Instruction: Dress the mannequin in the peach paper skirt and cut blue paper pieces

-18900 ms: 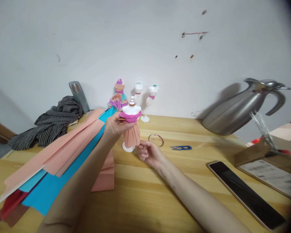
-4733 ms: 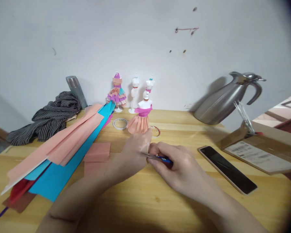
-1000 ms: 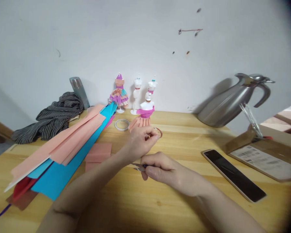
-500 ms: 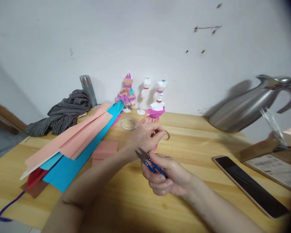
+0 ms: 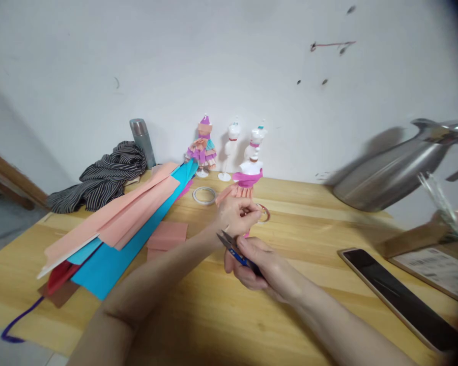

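Observation:
My right hand (image 5: 259,264) is wrapped round small blue-handled thread snips (image 5: 234,249), whose dark blades point up and left, close to my left wrist. My left hand (image 5: 238,213) is closed, its thumb and fingers pinched together; what they hold is hidden. Just beyond it stands a small white mannequin (image 5: 251,166) with a magenta paper band (image 5: 249,179) across its body and gathered peach paper (image 5: 244,191) below. The lower part of that mannequin is behind my left hand. A bit of magenta shows under my fingers.
Coloured paper sheets (image 5: 137,213) lie at the left, near a striped cloth (image 5: 107,173) and a flask (image 5: 142,140). A dressed mannequin (image 5: 202,145), two bare ones and a tape roll (image 5: 204,195) are behind. A phone (image 5: 397,295), carton (image 5: 435,264) and steel jug (image 5: 381,173) occupy the right.
My right hand has turned slightly and risen a little with the snips, which now show more edge-on. My left hand stays pinched by the mannequin. The whole view has shifted slightly.

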### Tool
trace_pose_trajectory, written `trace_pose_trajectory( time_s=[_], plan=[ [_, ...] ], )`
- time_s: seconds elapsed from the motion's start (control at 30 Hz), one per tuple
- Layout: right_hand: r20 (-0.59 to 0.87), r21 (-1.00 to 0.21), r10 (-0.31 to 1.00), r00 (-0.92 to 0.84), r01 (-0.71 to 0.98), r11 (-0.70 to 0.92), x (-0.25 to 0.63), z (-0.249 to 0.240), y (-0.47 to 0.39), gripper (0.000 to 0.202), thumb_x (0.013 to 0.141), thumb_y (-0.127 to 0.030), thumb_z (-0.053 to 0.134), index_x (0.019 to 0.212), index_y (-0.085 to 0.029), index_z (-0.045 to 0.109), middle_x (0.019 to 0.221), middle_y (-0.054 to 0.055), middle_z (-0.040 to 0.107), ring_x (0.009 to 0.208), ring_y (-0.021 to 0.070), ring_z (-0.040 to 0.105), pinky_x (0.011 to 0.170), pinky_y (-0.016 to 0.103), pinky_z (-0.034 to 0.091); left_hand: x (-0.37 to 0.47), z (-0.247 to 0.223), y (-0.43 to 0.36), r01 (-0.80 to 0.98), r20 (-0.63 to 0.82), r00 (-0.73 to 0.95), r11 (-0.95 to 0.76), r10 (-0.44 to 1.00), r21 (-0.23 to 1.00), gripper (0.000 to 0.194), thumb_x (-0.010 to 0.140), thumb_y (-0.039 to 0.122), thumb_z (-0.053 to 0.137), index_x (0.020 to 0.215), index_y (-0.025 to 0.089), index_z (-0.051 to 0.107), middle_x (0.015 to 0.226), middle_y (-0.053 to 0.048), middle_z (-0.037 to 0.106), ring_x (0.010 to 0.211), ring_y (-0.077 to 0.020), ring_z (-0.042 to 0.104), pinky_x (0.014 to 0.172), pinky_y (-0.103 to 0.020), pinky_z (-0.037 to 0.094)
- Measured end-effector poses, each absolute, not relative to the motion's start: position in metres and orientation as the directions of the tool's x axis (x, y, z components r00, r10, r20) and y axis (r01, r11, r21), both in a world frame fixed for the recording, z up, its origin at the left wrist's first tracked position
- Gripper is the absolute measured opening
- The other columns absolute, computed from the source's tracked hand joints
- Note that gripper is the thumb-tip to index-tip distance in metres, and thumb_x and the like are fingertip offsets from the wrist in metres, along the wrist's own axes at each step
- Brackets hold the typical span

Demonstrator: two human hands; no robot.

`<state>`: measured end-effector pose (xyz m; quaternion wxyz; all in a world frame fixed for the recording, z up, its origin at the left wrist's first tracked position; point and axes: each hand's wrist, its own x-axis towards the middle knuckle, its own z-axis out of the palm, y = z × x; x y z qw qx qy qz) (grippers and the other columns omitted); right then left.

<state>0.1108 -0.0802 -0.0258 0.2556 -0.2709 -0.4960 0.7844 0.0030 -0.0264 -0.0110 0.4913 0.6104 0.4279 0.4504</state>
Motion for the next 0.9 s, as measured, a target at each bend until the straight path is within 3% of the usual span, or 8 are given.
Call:
trace_pose_trajectory(
  time_s=[0.27, 0.37, 0.47, 0.57, 0.67, 0.77, 0.83, 0.9],
  plan=[
    [-0.037, -0.984, 0.719, -0.694, 0.150, 0.095, 0.116, -0.021, -0.081, 0.057, 0.091, -0.061, 0.033, 0.077, -0.014, 0.062, 0.048, -0.005, 0.036, 0.043, 0.0077, 0.029, 0.043, 0.023, 0.023, 0.003, -0.019, -0.024, 0.061, 0.134, 0.205, -0.149, 0.970, 0.987, 0.011, 0.071, 0.015, 0.058, 0.060, 0.014, 0.055, 0.052, 0.005, 0.048, 0.042, -0.0039, 0.041, 0.042, -0.018, 0.034],
    [0.021, -0.874, 0.610, -0.792, 0.282, 0.396, 0.132, -0.001, -0.079, 0.047, 0.093, -0.052, 0.038, 0.080, -0.016, 0.064, 0.064, 0.002, 0.055, 0.059, 0.0117, 0.047, 0.056, 0.024, 0.037, -0.001, -0.019, -0.023, 0.061, 0.165, 0.239, -0.185, 0.957, 0.981, 0.012, 0.072, 0.018, 0.058, 0.061, 0.014, 0.056, 0.049, 0.006, 0.047, 0.042, -0.0043, 0.043, 0.042, -0.017, 0.033],
    [0.030, -0.739, 0.578, -0.816, 0.371, 0.562, 0.165, 0.023, -0.067, 0.040, 0.091, -0.049, 0.044, 0.088, -0.016, 0.067, 0.070, 0.004, 0.062, 0.062, 0.0140, 0.053, 0.059, 0.025, 0.041, -0.007, -0.013, -0.024, 0.041, 0.163, 0.273, -0.181, 0.948, 0.983, 0.012, 0.074, 0.022, 0.059, 0.064, 0.014, 0.058, 0.044, 0.006, 0.048, 0.040, -0.0053, 0.045, 0.042, -0.017, 0.034],
    [0.035, -0.587, 0.796, -0.604, 0.632, 0.506, 0.208, 0.029, -0.038, 0.044, 0.086, -0.053, 0.050, 0.106, -0.016, 0.064, 0.089, 0.009, 0.068, 0.070, 0.0182, 0.060, 0.063, 0.028, 0.045, -0.009, -0.004, -0.026, 0.038, 0.149, 0.302, -0.168, 0.942, 0.985, 0.015, 0.074, 0.025, 0.062, 0.065, 0.014, 0.059, 0.041, 0.005, 0.049, 0.037, -0.0051, 0.045, 0.041, -0.016, 0.035],
    [-0.054, -0.443, 0.975, -0.218, 0.880, 0.172, 0.243, 0.005, 0.003, 0.050, 0.088, -0.052, 0.045, 0.117, -0.014, 0.058, 0.087, 0.011, 0.069, 0.061, 0.0175, 0.060, 0.056, 0.028, 0.043, -0.008, 0.001, -0.029, 0.012, 0.084, 0.354, -0.095, 0.931, 0.995, 0.018, 0.073, 0.028, 0.063, 0.066, 0.012, 0.061, 0.042, 0.004, 0.052, 0.037, -0.0047, 0.045, 0.038, -0.015, 0.034],
    [-0.119, -0.150, 0.990, 0.082, 0.984, -0.099, 0.260, -0.038, 0.042, 0.041, 0.089, -0.042, 0.046, 0.103, -0.008, 0.064, 0.089, 0.017, 0.070, 0.075, 0.0230, 0.064, 0.062, 0.030, 0.044, -0.005, 0.000, -0.031, -0.024, 0.035, 0.397, -0.028, 0.917, 0.999, 0.021, 0.072, 0.032, 0.065, 0.067, 0.011, 0.062, 0.045, 0.003, 0.054, 0.036, -0.0040, 0.044, 0.037, -0.016, 0.034],
    [-0.180, -0.104, 0.979, 0.101, 0.987, -0.121, 0.262, -0.064, 0.057, 0.039, 0.087, -0.038, 0.048, 0.092, -0.006, 0.068, 0.089, 0.021, 0.070, 0.079, 0.0265, 0.065, 0.065, 0.032, 0.044, -0.003, 0.000, -0.032, -0.024, 0.025, 0.403, -0.017, 0.915, 1.000, 0.023, 0.072, 0.033, 0.066, 0.064, 0.012, 0.061, 0.044, 0.004, 0.053, 0.036, -0.0039, 0.042, 0.037, -0.016, 0.033],
    [-0.194, -0.079, 0.974, 0.114, 0.988, -0.131, 0.260, -0.078, 0.063, 0.037, 0.085, -0.037, 0.051, 0.095, -0.006, 0.068, 0.095, 0.022, 0.070, 0.086, 0.0292, 0.066, 0.069, 0.034, 0.046, -0.003, 0.001, -0.033, -0.014, 0.021, 0.407, -0.016, 0.913, 1.000, 0.025, 0.071, 0.034, 0.066, 0.062, 0.012, 0.060, 0.044, 0.004, 0.052, 0.036, -0.0040, 0.043, 0.036, -0.015, 0.032]
  ],
)
